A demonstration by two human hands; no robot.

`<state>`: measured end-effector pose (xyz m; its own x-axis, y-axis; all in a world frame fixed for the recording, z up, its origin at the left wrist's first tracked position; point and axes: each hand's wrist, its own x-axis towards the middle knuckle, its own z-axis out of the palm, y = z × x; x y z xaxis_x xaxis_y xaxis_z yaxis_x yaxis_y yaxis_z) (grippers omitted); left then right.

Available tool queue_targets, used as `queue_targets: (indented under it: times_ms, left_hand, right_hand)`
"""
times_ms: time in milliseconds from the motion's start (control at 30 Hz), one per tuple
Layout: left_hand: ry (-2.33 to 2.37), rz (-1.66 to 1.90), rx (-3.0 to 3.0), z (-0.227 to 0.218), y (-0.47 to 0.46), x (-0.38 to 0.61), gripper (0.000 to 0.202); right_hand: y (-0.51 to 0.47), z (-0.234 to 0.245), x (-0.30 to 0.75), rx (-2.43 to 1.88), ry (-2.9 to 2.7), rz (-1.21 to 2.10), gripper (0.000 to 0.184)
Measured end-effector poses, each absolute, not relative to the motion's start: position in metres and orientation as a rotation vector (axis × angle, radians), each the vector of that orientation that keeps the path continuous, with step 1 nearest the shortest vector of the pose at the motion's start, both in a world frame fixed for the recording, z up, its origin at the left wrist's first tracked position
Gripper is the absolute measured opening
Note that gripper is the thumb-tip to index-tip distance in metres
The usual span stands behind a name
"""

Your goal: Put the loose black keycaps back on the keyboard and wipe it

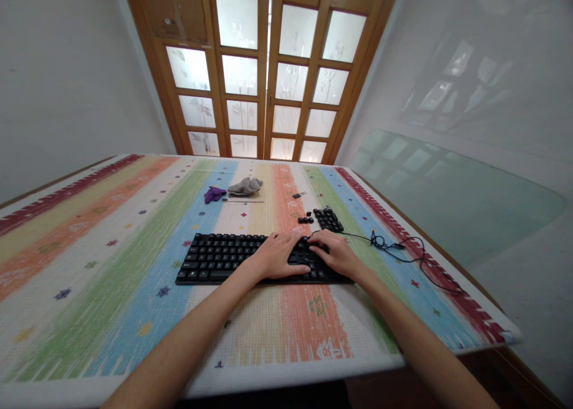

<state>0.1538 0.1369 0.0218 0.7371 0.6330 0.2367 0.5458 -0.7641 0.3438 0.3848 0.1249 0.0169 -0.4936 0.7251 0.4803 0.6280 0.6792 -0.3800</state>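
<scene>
A black keyboard (215,257) lies on a striped, many-coloured table cover (111,277). My left hand (278,255) rests flat on the right half of the keyboard, fingers stretched over the keys. My right hand (335,251) sits at the keyboard's right end, fingers curled down onto the keys there; what they press on is hidden. A cluster of loose black keycaps (328,219) lies just beyond the keyboard, with a few more keycaps (305,220) to its left. The keyboard's black cable (403,248) trails off to the right.
A grey cloth (245,186) and a purple cloth (213,194) lie at the far middle of the table beside a thin stick. A small dark tool (296,195) lies near them. Wooden glass-paned doors (268,68) stand behind. A glass sheet (447,194) leans at the right wall.
</scene>
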Motion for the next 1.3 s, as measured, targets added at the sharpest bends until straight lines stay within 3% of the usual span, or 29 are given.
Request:
queue_targets:
  times_ms: [533, 733, 900, 1067, 1300]
  left_hand:
    - [0.946, 0.486, 2.691, 0.023, 0.136, 0.153, 0.083]
    - [0.939, 0.487, 2.704, 0.02, 0.138, 0.154, 0.09]
    - [0.92, 0.483, 2.701, 0.022, 0.138, 0.153, 0.09]
    - [0.915, 0.459, 2.718, 0.023, 0.137, 0.153, 0.086]
    - [0.977, 0.412, 2.704, 0.021, 0.137, 0.152, 0.093]
  right_hand:
    - [0.124, 0.017, 0.38, -0.971, -2.316, 0.167, 0.018]
    - [0.122, 0.021, 0.375, -1.023, -2.322, 0.006, 0.017]
    - [0.122, 0.021, 0.376, -1.065, -2.331, 0.036, 0.026]
    - [0.142, 0.023, 0.385, -1.046, -2.323, 0.114, 0.018]
    - [0.21, 0.043, 0.392, -1.509, -2.223, -0.153, 0.021]
